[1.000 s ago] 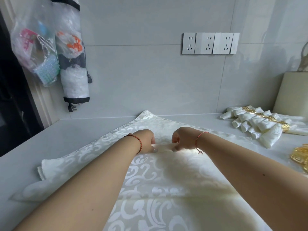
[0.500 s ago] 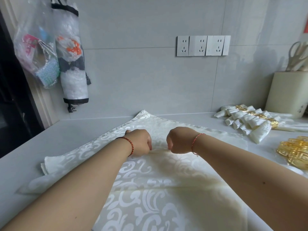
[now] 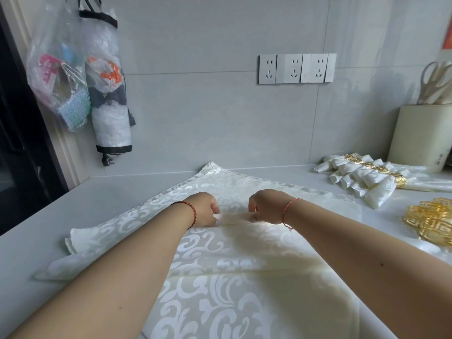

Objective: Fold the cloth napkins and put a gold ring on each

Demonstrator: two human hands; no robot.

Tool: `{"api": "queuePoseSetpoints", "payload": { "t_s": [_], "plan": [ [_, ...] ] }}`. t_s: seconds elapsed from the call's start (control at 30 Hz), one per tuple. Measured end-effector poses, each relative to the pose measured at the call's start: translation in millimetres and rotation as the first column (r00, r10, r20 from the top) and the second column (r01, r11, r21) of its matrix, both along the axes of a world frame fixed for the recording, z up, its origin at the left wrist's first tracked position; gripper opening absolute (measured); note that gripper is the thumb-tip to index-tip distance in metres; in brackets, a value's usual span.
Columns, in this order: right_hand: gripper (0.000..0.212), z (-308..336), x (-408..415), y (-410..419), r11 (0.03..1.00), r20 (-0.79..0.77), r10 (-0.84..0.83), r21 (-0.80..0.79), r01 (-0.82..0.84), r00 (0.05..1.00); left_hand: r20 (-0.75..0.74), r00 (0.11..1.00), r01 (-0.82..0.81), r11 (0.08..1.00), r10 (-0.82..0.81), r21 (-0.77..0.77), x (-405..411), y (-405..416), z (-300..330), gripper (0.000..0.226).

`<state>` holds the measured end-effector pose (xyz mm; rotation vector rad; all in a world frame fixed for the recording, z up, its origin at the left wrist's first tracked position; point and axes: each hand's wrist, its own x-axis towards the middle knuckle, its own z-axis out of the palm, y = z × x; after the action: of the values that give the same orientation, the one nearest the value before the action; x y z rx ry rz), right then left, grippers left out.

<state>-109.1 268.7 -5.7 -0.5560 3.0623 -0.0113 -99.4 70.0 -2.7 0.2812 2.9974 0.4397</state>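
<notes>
Napkin (image 3: 220, 285), white damask, lies spread over the middle of the countertop (image 3: 36, 228), one corner pointing to the back wall, near part running off the front edge of view. A second cloth edge (image 3: 80, 238) shows under it toward the left edge. Left hand (image 3: 204, 211) and right hand (image 3: 265, 207) sit side by side at mid-cloth, fingers curled, each pinching a raised ridge of fabric (image 3: 233, 216) that runs between them; the fingertips are partly hidden by the knuckles. Judgement: a pleat or roll is being started. Finished napkins (image 3: 367, 177), already ringed, lie in a row near the back right corner; loose gold rings (image 3: 433, 220) are heaped at the right edge. Risks: the weave looks slick, so the ridge may slip out of the pinch if the pull is uneven; the hands are close together, so the fold's outer ends may run crooked; dragging could shift the cloth underneath or push the right side toward the rings.
</notes>
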Motion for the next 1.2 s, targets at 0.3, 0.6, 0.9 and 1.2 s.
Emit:
{"api": "queuePoseSetpoints", "payload": {
  "t_s": [0.3,0.6,0.9,1.2],
  "plan": [
    [0.03,2,29,-5,0.974,-0.246,0.211,0.135,-0.182,0.946,-0.09,0.996,-0.018,0.998,0.013,-0.06,11,-4,-5,0.029],
    [0.008,7,31,2,0.992,-0.049,0.102,-0.068,-0.105,0.994,0.025,1.0,-0.003,1.0,0.004,-0.02,18,-5,7,0.023],
    [0.032,4,27,8,0.987,0.023,0.07,-0.145,-0.066,0.997,0.008,0.998,0.056,0.998,-0.056,-0.001,19,-6,3,0.031],
    [0.009,1,39,5,0.99,-0.137,0.136,-0.025,-0.141,0.981,-0.16,0.976,0.143,0.989,-0.149,-0.05,36,-5,2,0.011]
  ]
}}
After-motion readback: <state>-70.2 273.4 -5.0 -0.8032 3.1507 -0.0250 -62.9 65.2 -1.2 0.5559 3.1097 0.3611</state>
